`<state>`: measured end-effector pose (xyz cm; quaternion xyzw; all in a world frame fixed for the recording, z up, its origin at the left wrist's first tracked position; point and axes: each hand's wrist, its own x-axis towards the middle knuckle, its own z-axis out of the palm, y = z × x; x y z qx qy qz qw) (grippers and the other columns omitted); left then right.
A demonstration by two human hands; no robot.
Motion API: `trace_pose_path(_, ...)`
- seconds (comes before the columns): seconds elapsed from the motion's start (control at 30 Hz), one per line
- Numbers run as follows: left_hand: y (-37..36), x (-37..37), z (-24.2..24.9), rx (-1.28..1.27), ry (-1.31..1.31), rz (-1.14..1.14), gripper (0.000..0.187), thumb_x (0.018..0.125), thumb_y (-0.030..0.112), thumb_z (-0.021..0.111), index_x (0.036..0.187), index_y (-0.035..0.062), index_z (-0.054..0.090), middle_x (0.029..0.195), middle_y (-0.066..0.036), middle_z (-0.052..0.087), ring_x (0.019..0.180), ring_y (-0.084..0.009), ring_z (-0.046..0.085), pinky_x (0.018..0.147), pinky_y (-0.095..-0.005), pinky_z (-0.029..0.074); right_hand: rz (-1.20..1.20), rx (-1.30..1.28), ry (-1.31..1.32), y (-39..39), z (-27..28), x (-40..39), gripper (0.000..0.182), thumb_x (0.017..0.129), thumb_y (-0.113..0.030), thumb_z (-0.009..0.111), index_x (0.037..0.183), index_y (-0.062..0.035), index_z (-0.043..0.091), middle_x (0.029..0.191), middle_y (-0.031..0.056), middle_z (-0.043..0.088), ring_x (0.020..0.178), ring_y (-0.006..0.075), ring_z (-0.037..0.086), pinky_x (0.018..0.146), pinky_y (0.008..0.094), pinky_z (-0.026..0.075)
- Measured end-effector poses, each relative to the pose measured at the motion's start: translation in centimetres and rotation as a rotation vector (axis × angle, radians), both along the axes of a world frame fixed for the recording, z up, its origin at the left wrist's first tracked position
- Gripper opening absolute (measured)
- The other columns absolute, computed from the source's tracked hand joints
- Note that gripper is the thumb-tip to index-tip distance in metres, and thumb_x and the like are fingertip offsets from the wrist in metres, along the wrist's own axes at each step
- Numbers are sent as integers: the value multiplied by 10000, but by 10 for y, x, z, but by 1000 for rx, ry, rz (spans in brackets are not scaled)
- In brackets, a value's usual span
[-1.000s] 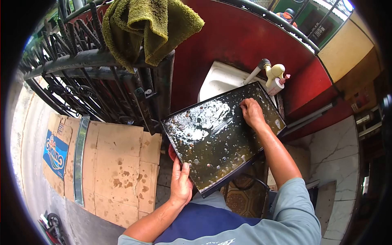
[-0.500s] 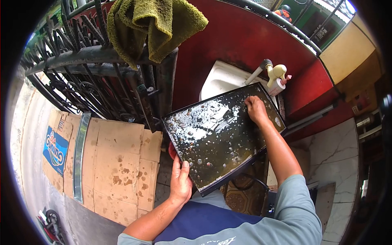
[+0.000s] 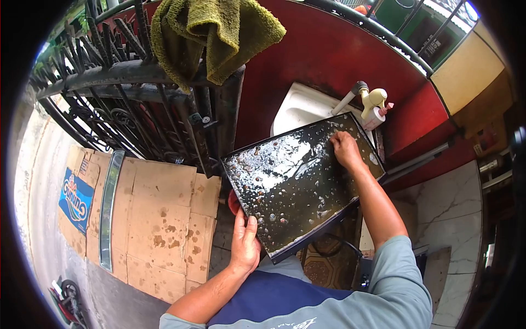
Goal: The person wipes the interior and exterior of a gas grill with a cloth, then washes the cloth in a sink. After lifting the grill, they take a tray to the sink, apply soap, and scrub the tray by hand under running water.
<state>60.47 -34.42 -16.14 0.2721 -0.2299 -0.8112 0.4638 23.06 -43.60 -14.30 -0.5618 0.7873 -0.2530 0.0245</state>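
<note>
A black-rimmed rectangular panel [image 3: 296, 181] lies tilted in front of me, its dark surface wet and dotted with suds and bubbles. My left hand [image 3: 245, 245] grips its lower left edge, thumb on the near side and the other fingers partly hidden. On the upper right of the wet surface rests my right hand [image 3: 346, 149], fingers curled closed. Whatever those fingers hold, if anything, is hidden. Part of a red object [image 3: 234, 202] shows behind the panel's left edge, close to my left fingers.
Behind the panel is a white sink [image 3: 300, 107] with a tap [image 3: 375, 98] and a bottle [image 3: 373, 118]. A green towel [image 3: 219, 38] hangs on the black metal gate [image 3: 137, 88]. At left, a long glassy strip [image 3: 109, 211] lies on flattened cardboard [image 3: 159, 219].
The view has shifted slightly. My right hand stays at nearly the same spot on the panel, and my left keeps its grip. Suds patterns on the surface differ a little.
</note>
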Motion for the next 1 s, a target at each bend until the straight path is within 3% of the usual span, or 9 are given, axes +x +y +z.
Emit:
trace_pose_path(0.1, 1, -1, -4, 5, -15, 23, 483, 1068, 170, 440, 1519, 77, 295, 1470, -65, 439, 1331, -168, 422, 1135, -343, 316, 153, 32, -44, 7, 4, 13, 98, 893, -81, 623, 899, 1, 677, 937, 205, 656, 933, 391, 636, 836, 443, 501)
trace_pose_path(0.17, 1, 0, -1, 5, -9, 5, 481, 1068, 170, 439, 1518, 78, 297, 1471, -64, 439, 1332, -168, 420, 1137, -343, 312, -38, 16, 48, 3, 2, -5, 92, 891, -76, 622, 890, -2, 675, 938, 205, 654, 939, 390, 633, 848, 440, 498)
trace_pose_path(0.3, 0, -2, -4, -25, -20, 31, 480, 1067, 172, 442, 1517, 81, 302, 1470, -61, 440, 1333, -167, 417, 1140, -344, 306, 143, 20, -17, 10, 4, 23, 98, 885, -74, 615, 891, 2, 677, 922, 208, 652, 933, 396, 632, 841, 451, 498)
trace_pose_path(0.43, 0, 2, -2, 21, 22, -11, 485, 1065, 173, 449, 1517, 80, 300, 1469, -59, 441, 1334, -169, 416, 1143, -345, 302, -45, -13, 35, 4, -3, 6, 79, 877, -57, 638, 900, 9, 675, 929, 205, 654, 935, 387, 638, 845, 430, 505)
trace_pose_path(0.5, 0, -1, -4, -4, -14, 32, 490, 1064, 178, 454, 1518, 83, 297, 1466, -57, 442, 1332, -168, 418, 1140, -343, 308, 147, -1, -53, 8, 0, 24, 105, 891, -82, 626, 906, 8, 678, 939, 210, 652, 937, 386, 638, 843, 430, 504)
trace_pose_path(0.63, 1, 1, -3, 17, 15, -5, 492, 1064, 177, 454, 1520, 81, 293, 1469, -60, 437, 1331, -167, 418, 1139, -344, 311, -33, -61, -7, -2, -8, 5, 76, 876, -59, 639, 895, 5, 674, 929, 203, 652, 930, 374, 640, 833, 423, 505)
trace_pose_path(0.73, -1, -1, -4, 5, -16, 23, 495, 1065, 176, 450, 1522, 77, 285, 1470, -64, 435, 1329, -168, 422, 1137, -346, 317, 150, 22, -72, 0, 9, 40, 83, 878, -64, 629, 886, 3, 677, 907, 197, 647, 895, 382, 636, 818, 432, 506)
trace_pose_path(0.83, 1, 0, -3, 21, -4, 5, 492, 1065, 173, 448, 1520, 75, 287, 1469, -65, 436, 1330, -169, 420, 1140, -348, 311, 35, -73, 25, -9, -7, 12, 71, 871, -52, 633, 879, 5, 675, 900, 196, 646, 885, 380, 638, 816, 434, 507)
trace_pose_path(1.0, 1, 0, -6, 13, 7, 13, 474, 1067, 174, 445, 1510, 76, 307, 1470, -65, 435, 1334, -170, 414, 1138, -346, 304, 130, 9, -40, -3, -1, 33, 100, 885, -94, 642, 898, 0, 673, 924, 190, 649, 927, 380, 636, 824, 432, 505)
